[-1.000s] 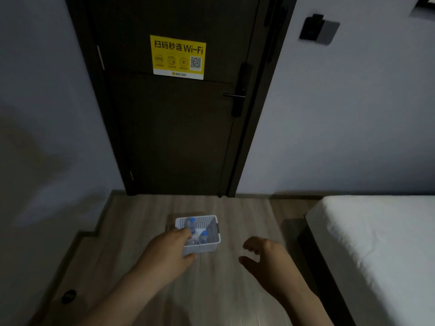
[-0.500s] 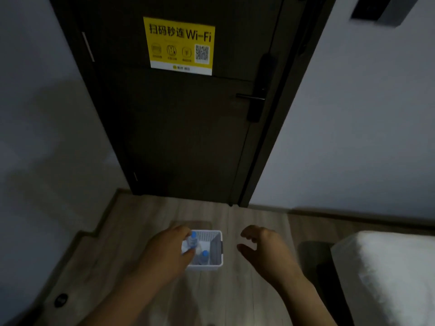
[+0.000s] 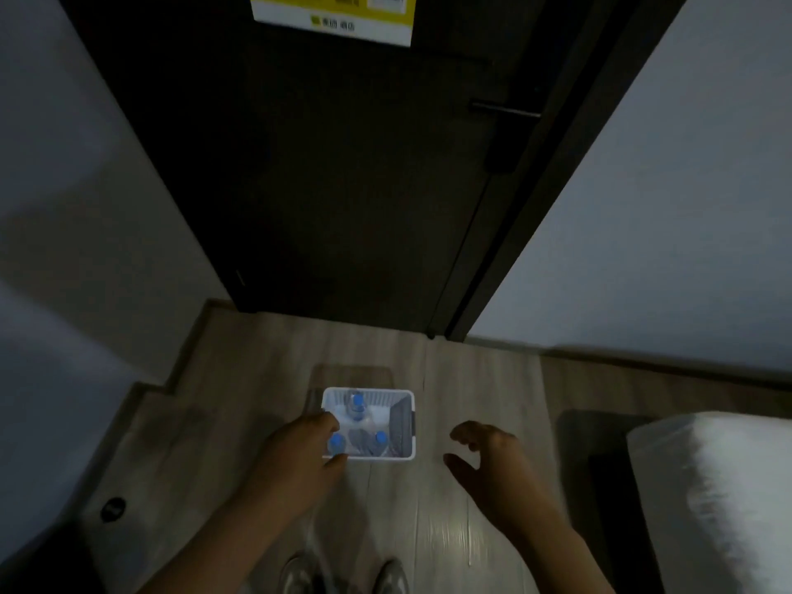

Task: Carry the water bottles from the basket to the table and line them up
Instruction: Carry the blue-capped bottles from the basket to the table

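Two pale shoes show blurred at the bottom edge, on the floor of light wood-grain planks with a soft sheen. Both bare forearms reach forward over it.

The left hand sits at the near left corner of the basket. Its fingers and thumb curve around the near-left bottle, whose blue cap shows in the crook of the grip. Through the blur I cannot tell whether that grip is closed on the bottle. The right hand hovers over the floor beside the basket and apart from it, its grip wide, fingers loosely bent, holding nothing.

The basket is white plastic, rectangular with rounded corners and slotted walls, and stands on the floor. In it stand three clear bottles with blue caps. Besides the near-left one there is the near-right bottle, and the far bottle stands by the back wall.

A small dark round thing lies on the floor at the left. On the right is the white padded corner of a bed. Beyond the basket stands a dark matte door with a slim metal handle and a yellow-and-white sticker, between plain pale walls.
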The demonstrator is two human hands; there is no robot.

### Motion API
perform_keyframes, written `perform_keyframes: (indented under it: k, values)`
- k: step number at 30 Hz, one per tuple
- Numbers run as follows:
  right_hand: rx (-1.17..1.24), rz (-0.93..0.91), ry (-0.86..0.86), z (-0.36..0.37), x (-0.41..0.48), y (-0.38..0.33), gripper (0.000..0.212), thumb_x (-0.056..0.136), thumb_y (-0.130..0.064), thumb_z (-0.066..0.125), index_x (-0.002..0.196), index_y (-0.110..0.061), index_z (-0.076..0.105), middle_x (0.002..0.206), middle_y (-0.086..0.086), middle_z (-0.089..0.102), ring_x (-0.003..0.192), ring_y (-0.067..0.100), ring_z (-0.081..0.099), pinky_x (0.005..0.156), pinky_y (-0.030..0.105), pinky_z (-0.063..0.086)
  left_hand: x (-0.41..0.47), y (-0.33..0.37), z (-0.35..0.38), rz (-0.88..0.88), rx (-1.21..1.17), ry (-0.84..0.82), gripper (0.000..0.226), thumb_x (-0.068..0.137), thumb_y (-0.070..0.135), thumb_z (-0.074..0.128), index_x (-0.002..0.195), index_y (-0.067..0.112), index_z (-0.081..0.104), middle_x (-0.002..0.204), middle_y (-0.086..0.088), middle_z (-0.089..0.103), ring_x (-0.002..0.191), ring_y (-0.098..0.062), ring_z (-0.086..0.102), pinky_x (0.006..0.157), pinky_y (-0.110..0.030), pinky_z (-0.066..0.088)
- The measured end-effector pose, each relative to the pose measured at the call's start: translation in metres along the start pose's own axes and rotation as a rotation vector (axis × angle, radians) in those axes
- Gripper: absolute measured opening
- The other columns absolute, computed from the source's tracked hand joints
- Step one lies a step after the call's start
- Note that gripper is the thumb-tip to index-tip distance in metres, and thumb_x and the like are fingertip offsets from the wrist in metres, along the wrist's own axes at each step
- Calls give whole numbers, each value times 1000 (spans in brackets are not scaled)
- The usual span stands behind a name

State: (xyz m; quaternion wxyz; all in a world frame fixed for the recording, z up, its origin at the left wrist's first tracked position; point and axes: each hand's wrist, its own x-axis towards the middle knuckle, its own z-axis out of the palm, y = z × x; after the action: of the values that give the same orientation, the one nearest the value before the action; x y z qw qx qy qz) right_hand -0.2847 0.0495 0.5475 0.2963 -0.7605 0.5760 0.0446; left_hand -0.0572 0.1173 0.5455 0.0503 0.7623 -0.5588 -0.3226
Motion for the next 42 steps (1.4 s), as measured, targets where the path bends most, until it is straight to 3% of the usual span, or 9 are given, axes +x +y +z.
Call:
perform_keyframes:
  k: [3, 7, 14, 19, 23, 27, 31, 37, 42]
  values:
    - [-12, 7, -18, 24, 28, 5, 36, 89, -39, 60, 123, -30, 56, 122, -13, 61, 109, -1, 56, 85, 9, 37, 26, -23, 18, 12, 10, -30, 11, 90, 35, 57, 97, 28, 51, 114, 6, 63, 99, -7, 59, 76, -11, 36]
    - [-22, 5, -37, 64, 71, 14, 37, 89, -39, 60, 125, -31, 56, 122, -14, 61, 109, -1, 56, 85, 7, 37, 67, -56, 55, -7, 31, -59, 29, 92, 36, 54, 118, 25, 53, 122, 7, 60, 108, -9, 58, 86, -15, 40]
    - [-23, -7, -82, 151, 145, 46, 35, 89, -37, 60, 123, -29, 57, 118, -11, 64, 104, 2, 58, 84, 11, 41, 138, -104, 141, -62, 23, -124, 12, 93, 37, 52, 98, 28, 47, 112, 6, 61, 95, -5, 57, 81, -14, 41]
    - [-13, -10, -101, 211, 189, 73, 35, 89, -35, 60, 123, -28, 57, 119, -9, 64, 104, 3, 58, 82, 9, 40, 186, -138, 200, -56, -19, -103, 22, 92, 36, 56, 112, 27, 51, 117, 8, 59, 105, -5, 56, 80, -9, 32]
    - [7, -4, -106, 260, 226, 94, 35, 90, -36, 60, 124, -28, 56, 123, -8, 62, 107, 3, 59, 79, 6, 38, 227, -165, 240, -47, -35, -84, 22, 90, 35, 59, 109, 27, 54, 119, 9, 61, 107, -5, 58, 87, -13, 43]
    - [55, -15, -78, 310, 263, 118, 32, 91, -32, 60, 122, -24, 58, 121, -7, 64, 105, 2, 59, 65, 0, 37, 268, -187, 281, -70, -74, -67, 23, 90, 30, 60, 111, 25, 52, 120, 8, 58, 108, -8, 57, 89, -19, 48]
    - [125, 9, -5, 363, 301, 150, 36, 89, -29, 63, 123, -21, 59, 121, -2, 64, 104, 8, 61, 80, 12, 45, 313, -214, 328, -58, -76, -11, 21, 90, 29, 60, 108, 22, 53, 119, 2, 60, 104, -12, 58, 86, -23, 49]
    - [182, 6, 61, 432, 343, 187, 40, 87, -29, 66, 125, -19, 57, 124, 0, 63, 107, 11, 61, 82, 16, 47, 372, -248, 390, -49, -110, 58, 28, 89, 29, 59, 115, 19, 54, 123, -1, 59, 110, -18, 57, 92, -32, 48]
    - [222, -18, 51, 466, 353, 200, 35, 88, -29, 64, 122, -20, 58, 120, -3, 64, 104, 6, 60, 79, 11, 45, 394, -260, 413, -19, -143, 118, 28, 90, 26, 60, 116, 19, 54, 126, 3, 58, 114, -16, 54, 94, -27, 44]
